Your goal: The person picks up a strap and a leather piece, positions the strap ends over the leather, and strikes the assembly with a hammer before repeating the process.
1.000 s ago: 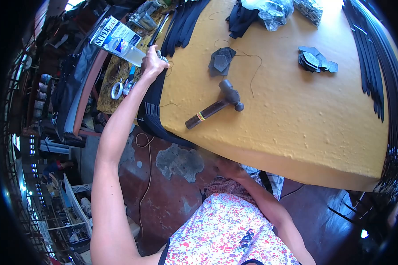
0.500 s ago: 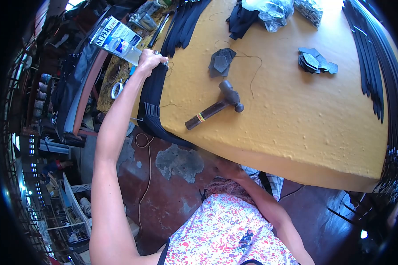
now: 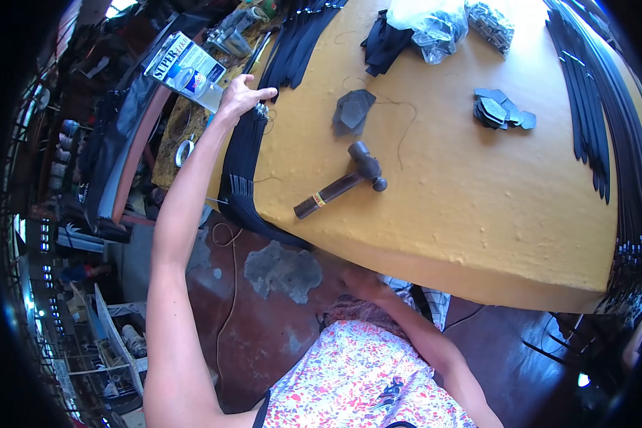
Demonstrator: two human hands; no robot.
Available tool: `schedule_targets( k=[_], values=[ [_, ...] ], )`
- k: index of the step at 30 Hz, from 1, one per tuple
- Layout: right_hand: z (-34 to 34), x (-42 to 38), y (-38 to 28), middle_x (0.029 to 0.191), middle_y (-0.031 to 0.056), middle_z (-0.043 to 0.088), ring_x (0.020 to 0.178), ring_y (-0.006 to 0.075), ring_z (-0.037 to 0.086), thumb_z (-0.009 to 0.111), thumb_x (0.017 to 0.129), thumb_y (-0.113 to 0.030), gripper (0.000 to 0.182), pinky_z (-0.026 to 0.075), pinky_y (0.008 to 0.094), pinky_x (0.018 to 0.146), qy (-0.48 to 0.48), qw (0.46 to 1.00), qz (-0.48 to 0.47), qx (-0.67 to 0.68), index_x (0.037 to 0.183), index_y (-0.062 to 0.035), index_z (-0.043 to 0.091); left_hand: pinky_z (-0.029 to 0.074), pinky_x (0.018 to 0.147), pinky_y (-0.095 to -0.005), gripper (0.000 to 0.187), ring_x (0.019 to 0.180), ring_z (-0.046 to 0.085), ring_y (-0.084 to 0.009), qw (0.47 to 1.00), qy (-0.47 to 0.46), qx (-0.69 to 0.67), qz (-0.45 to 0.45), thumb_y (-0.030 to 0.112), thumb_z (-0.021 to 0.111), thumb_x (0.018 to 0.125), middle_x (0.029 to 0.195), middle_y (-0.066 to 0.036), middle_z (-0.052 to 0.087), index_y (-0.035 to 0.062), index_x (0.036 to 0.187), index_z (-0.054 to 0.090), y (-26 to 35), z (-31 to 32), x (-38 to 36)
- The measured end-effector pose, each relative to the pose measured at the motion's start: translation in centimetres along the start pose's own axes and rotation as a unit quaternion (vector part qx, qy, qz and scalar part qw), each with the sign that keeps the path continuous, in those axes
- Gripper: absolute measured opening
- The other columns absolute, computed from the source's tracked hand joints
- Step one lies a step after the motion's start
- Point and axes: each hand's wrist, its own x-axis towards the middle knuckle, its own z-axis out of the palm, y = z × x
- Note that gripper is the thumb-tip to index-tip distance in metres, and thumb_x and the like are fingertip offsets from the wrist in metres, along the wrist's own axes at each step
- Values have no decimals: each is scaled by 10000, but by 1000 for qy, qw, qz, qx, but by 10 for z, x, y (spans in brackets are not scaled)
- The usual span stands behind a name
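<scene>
Out at the left edge of the table, my left hand (image 3: 240, 100) has its thumb and a finger spread apart, with nothing seen between them. Just beneath it lies the metal-tipped end of a bundle of black straps (image 3: 244, 148), which hangs over the table edge. My right hand (image 3: 362, 282) is low by the front edge of the table, in shadow; its fingers are too dark to make out. A ball-peen hammer (image 3: 364, 167) rests on the yellow tabletop (image 3: 464, 207). Beyond it sits a stack of dark cut pieces (image 3: 354, 112).
Another pile of dark pieces (image 3: 503, 109) lies to the right. Plastic bags (image 3: 435, 32) and more black straps (image 3: 585, 107) are at the back and right. Beside my left hand are a clear bottle (image 3: 200, 87), a printed box (image 3: 182, 60) and a tape roll (image 3: 184, 153).
My left hand has opened from a closed grip at the metal-tipped strap ends, its thumb and finger now spread. The view has shifted slightly; my right hand stays low by the table edge.
</scene>
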Motion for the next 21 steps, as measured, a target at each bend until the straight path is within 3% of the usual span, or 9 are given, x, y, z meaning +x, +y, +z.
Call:
schedule_targets(
  k=[1,3,4,8,10,14,17,19,21],
  values=[
    [-4,-1,-1,1103,181,716,1078,376,676,735,827,-222,383,524,497,953,-33,999,-1,0,1163,-39,710,478,1054,-414,764,1229,625,-305,1000,1,-2,0,391,878,750,1308,-211,659,-25,1333,610,3,0,2],
    [5,-14,1,1121,177,711,1092,376,667,734,834,-208,395,522,495,956,-17,998,-31,56,1183,-27,694,495,1027,-424,630,1197,642,-322,981,106,93,134,404,831,800,1306,-201,663,51,1294,660,13,-1,6],
    [7,-18,3,1139,174,706,1106,376,659,733,841,-195,408,520,492,960,-2,992,-63,113,1203,-15,679,525,959,-387,472,1114,674,-287,963,134,129,194,338,801,863,1182,-161,706,45,1220,702,31,-2,-8],
    [-63,-38,-27,1233,182,677,1157,375,632,706,901,-199,447,514,481,971,-124,966,-45,221,1300,-15,624,553,783,-302,356,862,686,-154,962,-145,-33,230,225,758,900,985,-101,720,30,1194,709,84,21,-47],
    [-89,-54,-32,1297,193,655,1194,378,629,670,974,-279,473,511,456,999,-65,959,-60,269,1374,-38,594,554,764,-298,375,808,665,-144,936,-188,-29,297,213,767,891,950,-94,702,20,1207,704,88,44,-55],
    [-155,-85,-32,1341,171,640,1213,364,616,663,991,-299,500,510,444,1008,2,952,-42,302,1424,-74,558,557,808,-343,553,840,670,-196,943,-163,29,289,305,853,774,1017,-123,686,32,1228,695,100,61,-65],
    [-188,-106,-22,1300,161,674,1203,330,642,732,945,-219,472,532,420,999,110,955,3,277,1385,-94,616,557,801,-364,586,811,658,-214,931,-109,22,349,305,869,717,1011,-121,671,38,1209,697,96,72,-61],
    [-198,-117,-14,1258,158,704,1149,326,677,747,919,-117,429,539,412,977,192,948,36,250,1335,-70,654,540,894,-422,539,998,683,-314,953,-151,22,263,283,864,703,1034,-151,689,48,1159,700,106,64,-71],
    [-208,-122,-9,1207,136,731,1134,278,688,736,889,-39,393,524,382,980,238,923,59,295,1278,-35,681,544,860,-425,525,960,682,-314,956,-145,1,255,237,874,681,1004,-142,681,48,1140,701,107,70,-74]
  ],
)
